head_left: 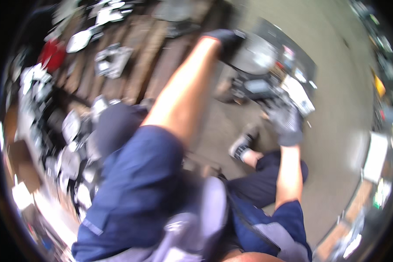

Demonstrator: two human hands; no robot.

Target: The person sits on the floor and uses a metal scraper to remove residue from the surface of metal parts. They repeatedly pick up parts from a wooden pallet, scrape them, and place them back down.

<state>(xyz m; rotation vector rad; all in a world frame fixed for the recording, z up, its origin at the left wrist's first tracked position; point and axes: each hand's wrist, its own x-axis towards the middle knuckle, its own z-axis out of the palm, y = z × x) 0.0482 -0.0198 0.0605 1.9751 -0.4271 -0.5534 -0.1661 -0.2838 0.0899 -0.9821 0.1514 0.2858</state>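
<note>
Navy shirt (139,187); left hand (224,42) beside round plate (256,54), right hand (286,120) blurred; fingers (273,107): can't tell.

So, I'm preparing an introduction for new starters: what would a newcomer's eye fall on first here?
Probably the round silver disc at upper centre-right, seen against a dark board, with the black-gloved left grip by its left edge and the grey-gloved right grip lower right of it. Next, perhaps, the bright red object at upper left, too blurred to name.
</note>
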